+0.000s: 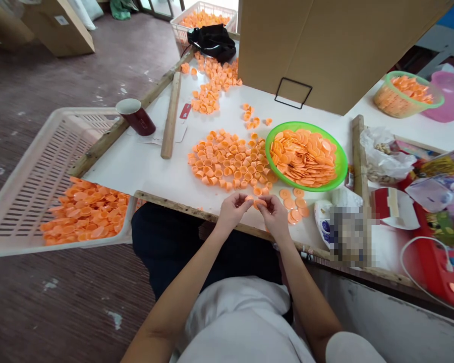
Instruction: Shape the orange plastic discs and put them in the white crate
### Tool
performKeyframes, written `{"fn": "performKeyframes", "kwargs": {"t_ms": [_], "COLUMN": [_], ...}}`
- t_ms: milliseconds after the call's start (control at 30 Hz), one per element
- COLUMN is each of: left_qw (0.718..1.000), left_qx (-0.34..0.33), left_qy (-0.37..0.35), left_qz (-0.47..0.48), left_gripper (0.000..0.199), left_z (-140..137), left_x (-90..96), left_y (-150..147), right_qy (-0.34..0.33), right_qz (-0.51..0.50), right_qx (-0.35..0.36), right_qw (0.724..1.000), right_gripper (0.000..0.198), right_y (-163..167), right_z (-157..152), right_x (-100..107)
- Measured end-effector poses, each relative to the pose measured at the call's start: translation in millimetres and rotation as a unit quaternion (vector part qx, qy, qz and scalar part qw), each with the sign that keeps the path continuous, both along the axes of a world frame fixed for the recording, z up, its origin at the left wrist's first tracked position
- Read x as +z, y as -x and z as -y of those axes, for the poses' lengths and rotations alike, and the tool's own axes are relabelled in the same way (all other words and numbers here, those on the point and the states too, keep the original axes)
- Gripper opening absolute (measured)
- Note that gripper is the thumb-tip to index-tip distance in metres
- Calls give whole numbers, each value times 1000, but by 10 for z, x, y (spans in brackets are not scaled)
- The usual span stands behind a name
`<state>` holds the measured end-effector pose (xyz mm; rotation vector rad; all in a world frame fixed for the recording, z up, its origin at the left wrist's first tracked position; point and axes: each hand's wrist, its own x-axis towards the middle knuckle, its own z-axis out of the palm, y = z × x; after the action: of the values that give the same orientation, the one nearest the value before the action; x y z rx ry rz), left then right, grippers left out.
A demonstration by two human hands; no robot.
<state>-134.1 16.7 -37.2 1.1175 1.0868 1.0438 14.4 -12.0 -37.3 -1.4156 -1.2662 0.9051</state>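
Observation:
My left hand (234, 207) and my right hand (273, 210) meet at the table's front edge, fingertips pinched. Between them is a small orange plastic piece (261, 202), flat and round where it shows; fingers cover much of it. My right fingers grip it from the right, while the left fingertips close on its left side, perhaps on a second orange part that I cannot make out. Just beyond lies a spread of small orange plastic cups (227, 160). Flat orange discs (295, 202) lie loose beside my right hand. More discs fill a green bowl (344, 169) behind them.
A slatted crate (26, 201) of orange pieces stands at left. The tabletop holds a dark red mug (142, 121), a wooden strip (171, 118) and a large cardboard box (295, 45). Rightward are a wooden divider (358, 156), plastic bags, a red tray (435, 267) and a white cable.

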Motion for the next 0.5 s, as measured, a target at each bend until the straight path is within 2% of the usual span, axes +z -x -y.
{"fn": "performKeyframes", "kwargs": {"t_ms": [233,500], "left_qw": [1000,1000], "left_qx": [1,14], "left_qy": [18,12], "left_qz": [20,13], "left_gripper": [30,30], "left_z": [2,9], "left_x": [-65,-8], "left_y": [-5,-5], "right_qy": [-6,3], "right_qz": [-9,-35], "right_qx": [-6,-6], "right_qw": [1000,999], "right_gripper": [20,22], "right_y": [-3,13], "right_z": [9,27], "right_x": [-13,40]}}
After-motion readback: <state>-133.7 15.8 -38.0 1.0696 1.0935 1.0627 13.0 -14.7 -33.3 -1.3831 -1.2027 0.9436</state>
